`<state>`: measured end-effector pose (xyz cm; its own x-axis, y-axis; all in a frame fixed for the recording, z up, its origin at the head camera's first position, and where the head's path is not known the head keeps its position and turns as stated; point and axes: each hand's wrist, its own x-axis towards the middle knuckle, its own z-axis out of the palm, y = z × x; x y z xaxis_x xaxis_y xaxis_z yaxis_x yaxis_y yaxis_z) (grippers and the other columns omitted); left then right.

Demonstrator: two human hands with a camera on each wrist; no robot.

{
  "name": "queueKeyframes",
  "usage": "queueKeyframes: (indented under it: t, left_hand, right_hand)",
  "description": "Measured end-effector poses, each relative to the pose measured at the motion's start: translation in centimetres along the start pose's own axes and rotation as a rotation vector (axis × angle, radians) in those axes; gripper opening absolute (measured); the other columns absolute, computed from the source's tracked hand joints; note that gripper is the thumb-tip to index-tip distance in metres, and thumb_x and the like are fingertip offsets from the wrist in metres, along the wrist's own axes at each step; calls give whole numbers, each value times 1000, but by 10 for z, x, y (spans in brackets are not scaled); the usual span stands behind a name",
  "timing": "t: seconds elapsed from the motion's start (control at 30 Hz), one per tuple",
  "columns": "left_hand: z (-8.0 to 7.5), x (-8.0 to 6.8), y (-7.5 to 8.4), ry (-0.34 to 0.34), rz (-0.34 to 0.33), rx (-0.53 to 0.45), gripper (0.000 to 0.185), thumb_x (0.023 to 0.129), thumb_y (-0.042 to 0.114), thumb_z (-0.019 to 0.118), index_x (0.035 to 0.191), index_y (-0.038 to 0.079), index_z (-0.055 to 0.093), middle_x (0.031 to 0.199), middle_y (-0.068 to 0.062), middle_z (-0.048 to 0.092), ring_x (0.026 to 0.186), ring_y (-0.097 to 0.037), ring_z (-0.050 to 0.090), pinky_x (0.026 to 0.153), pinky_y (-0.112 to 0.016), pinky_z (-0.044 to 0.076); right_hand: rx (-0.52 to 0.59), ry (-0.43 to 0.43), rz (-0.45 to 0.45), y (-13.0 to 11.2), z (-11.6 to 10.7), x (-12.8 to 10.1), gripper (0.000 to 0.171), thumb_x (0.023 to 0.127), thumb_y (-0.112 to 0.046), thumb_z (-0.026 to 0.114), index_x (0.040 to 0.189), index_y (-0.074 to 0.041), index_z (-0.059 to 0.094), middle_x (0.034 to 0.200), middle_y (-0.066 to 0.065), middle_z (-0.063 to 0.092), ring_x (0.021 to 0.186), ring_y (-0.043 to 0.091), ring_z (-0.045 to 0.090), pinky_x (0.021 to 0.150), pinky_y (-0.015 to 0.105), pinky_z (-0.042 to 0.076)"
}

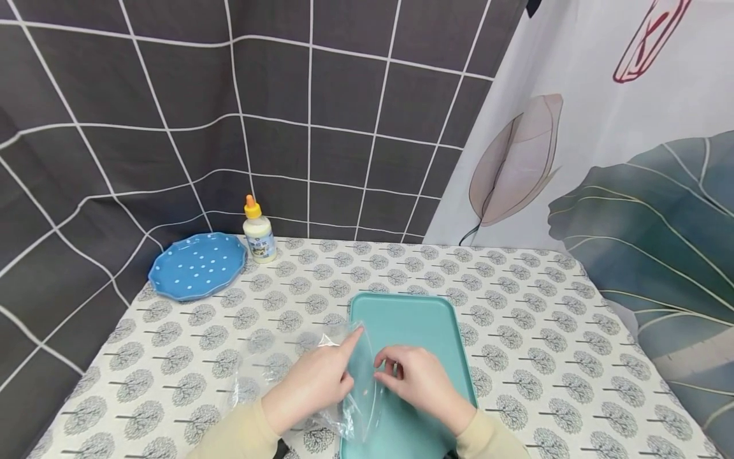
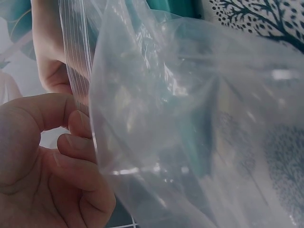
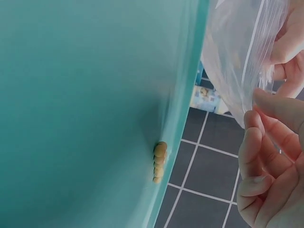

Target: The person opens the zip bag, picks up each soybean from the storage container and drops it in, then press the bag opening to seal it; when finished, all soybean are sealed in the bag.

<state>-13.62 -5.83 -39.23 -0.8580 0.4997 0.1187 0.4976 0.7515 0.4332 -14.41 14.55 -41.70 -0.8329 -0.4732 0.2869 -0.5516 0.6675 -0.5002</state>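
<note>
We see a clear, crinkly plastic zip bag (image 1: 350,382) over the left edge of a flat teal plastic tray (image 1: 427,325). The left hand (image 1: 312,382) and right hand (image 1: 421,382), close together, both pinch its top edge.

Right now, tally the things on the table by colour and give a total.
Teal: 1, the rectangular plastic tray
Blue: 1, the white-dotted plate
White: 1, the orange-capped glue bottle
Clear: 1, the plastic zip bag, held in both hands
Total: 4
</note>
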Motion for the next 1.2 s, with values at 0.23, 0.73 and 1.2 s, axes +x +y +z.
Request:
queueKeyframes:
  t: [0.23,0.73,1.2]
  left_hand:
    - [0,-1,-1,-2,-10,-6,76,74,6,62,144,0,35,52,9,37,44,-3,34,41,-19,33]
    - [-2,-2,2,-13,-24,-5,76,74,7,62,145,0,34,53,9,39,44,-4,35,41,-20,33]
    - [-1,-3,-1,0,-11,-7,76,74,5,61,144,-1,35,52,9,37,44,-4,34,41,-20,33]
  right_hand:
    - [24,20,42,9,-4,-1,14,75,-17,77,81,-19,65,64,-15,55,54,-6,42,49,15,40]
    - [-119,-117,280,23,-12,-8,19,71,-25,80,71,-22,61,61,-16,51,52,-1,43,49,19,36]
    - [-207,-173,371,26,-6,-3,32,67,-29,80,60,-22,49,55,-13,46,51,7,42,48,24,32]
